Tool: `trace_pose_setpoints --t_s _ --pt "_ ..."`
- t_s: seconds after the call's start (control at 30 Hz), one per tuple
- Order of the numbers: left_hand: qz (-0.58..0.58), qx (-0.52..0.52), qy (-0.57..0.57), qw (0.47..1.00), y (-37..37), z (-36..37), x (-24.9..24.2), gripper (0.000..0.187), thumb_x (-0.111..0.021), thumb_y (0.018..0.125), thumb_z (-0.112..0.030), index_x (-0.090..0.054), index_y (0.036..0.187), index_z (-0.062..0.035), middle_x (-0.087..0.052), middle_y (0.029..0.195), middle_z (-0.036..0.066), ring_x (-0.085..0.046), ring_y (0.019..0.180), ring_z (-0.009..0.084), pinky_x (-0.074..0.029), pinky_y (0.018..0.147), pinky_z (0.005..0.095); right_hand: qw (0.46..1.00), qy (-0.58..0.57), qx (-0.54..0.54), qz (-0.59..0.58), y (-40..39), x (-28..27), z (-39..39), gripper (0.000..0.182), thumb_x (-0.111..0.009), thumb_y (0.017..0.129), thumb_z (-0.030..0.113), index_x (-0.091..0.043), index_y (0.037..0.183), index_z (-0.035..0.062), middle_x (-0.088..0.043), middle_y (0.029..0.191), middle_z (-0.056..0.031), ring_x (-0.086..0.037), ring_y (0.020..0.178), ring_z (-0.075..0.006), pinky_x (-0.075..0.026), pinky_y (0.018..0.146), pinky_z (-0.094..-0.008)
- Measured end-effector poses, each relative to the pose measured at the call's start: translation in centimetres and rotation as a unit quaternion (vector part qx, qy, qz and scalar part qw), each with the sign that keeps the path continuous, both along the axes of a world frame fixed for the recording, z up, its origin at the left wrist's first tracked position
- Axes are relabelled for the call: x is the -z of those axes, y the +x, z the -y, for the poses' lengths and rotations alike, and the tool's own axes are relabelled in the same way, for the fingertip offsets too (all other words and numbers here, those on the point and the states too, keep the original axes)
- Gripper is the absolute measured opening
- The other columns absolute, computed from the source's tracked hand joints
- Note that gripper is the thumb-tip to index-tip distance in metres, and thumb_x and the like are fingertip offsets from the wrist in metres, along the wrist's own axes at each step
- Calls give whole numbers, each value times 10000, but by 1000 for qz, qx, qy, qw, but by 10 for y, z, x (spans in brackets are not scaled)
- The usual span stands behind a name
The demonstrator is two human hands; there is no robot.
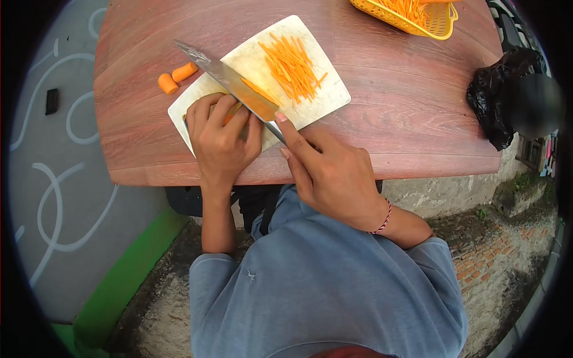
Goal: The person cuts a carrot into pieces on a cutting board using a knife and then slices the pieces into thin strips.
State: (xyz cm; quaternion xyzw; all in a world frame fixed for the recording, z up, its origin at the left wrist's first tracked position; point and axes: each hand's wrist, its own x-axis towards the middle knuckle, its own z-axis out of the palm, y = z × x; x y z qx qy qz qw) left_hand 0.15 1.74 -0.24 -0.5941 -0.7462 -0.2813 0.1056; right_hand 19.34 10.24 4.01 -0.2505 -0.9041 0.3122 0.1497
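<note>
My right hand (334, 173) is wrapped round the handle of a large kitchen knife (230, 77), its index finger stretched along the top of the blade. The blade lies slantwise over a white cutting board (325, 89). Close against the blade, the curled fingers of my left hand (221, 134) press down on a carrot piece, mostly hidden; a bit of orange shows between them. Cut carrot strips (261, 91) lie just on the blade's other side. A larger pile of thin carrot strips (292, 68) covers the board's far right part.
Two short carrot chunks (176, 78) lie on the wooden table (406, 113) left of the board. A yellow plastic basket (412, 24) at the far right holds more carrot strips. A black plastic bag (492, 98) sits at the right edge.
</note>
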Motion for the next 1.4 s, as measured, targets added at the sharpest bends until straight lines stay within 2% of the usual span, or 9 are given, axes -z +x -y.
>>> trace_pose_setpoints --t_s 0.1,0.4,0.63,0.7,0.93,1.0,1.07,1.13,1.4 --pt "-2 0 -7 1000 -1 0 -1 196 -776 723 6 -786 919 -1 -746 1050 113 -658 1029 349 -521 899 449 999 -7 -32 -4 -1 -3 1 567 -674 998 170 -558 1540 52 -610 862 -117 -667 615 -267 -526 487 -418" --pt "0 0 0 1000 0 0 0 189 -763 717 15 -772 905 13 -751 1056 134 -664 1023 350 -531 884 450 999 -23 -28 -8 2 -2 5 594 -663 1010 178 -513 1546 -29 -596 864 -140 -649 581 -272 -523 474 -418" --pt "2 -7 -1 1000 1 1 0 151 -783 741 15 -770 892 16 -757 1066 139 -676 1029 351 -542 880 445 1000 -21 -17 0 1 -2 7 578 -660 1013 180 -528 1536 -27 -592 864 -138 -634 548 -267 -522 475 -415" --pt "3 -7 -2 1000 2 0 -2 145 -785 747 14 -770 891 17 -756 1066 140 -677 1030 352 -543 883 446 999 -32 0 6 2 0 7 580 -704 1002 161 -545 1547 44 -621 885 -99 -633 601 -290 -525 493 -430" --pt "12 -9 -2 1000 1 1 -1 132 -787 752 13 -765 882 24 -753 1065 141 -678 1031 354 -548 879 450 999 -19 -9 27 4 -4 6 580 -705 1000 168 -548 1544 41 -620 880 -97 -628 587 -278 -524 486 -417" --pt "9 -8 -3 1000 1 0 -1 134 -785 746 16 -763 878 24 -751 1063 141 -677 1030 355 -547 875 448 999 25 -26 32 2 -5 7 592 -660 962 143 -551 1515 -37 -583 822 -121 -616 511 -229 -524 452 -388" --pt "7 -6 -5 1000 0 0 0 136 -784 739 19 -761 873 25 -750 1060 140 -676 1028 356 -547 872 447 998 35 -21 55 -4 -4 8 577 -674 986 173 -555 1521 -8 -599 844 -108 -618 539 -239 -526 467 -390" --pt "-1 -5 -1 1000 -2 1 4 140 -808 754 -61 -787 884 -14 -753 1039 69 -662 996 297 -481 910 442 996 44 -17 78 -12 -1 8 563 -688 1009 203 -559 1527 22 -615 866 -96 -619 566 -249 -529 481 -392" --pt "3 -12 0 1000 0 0 0 136 -799 758 -29 -786 890 0 -756 1023 88 -665 993 312 -506 895 436 999 3 -11 34 -10 0 2 554 -699 1001 174 -570 1519 25 -625 830 -110 -647 589 -273 -538 512 -405"
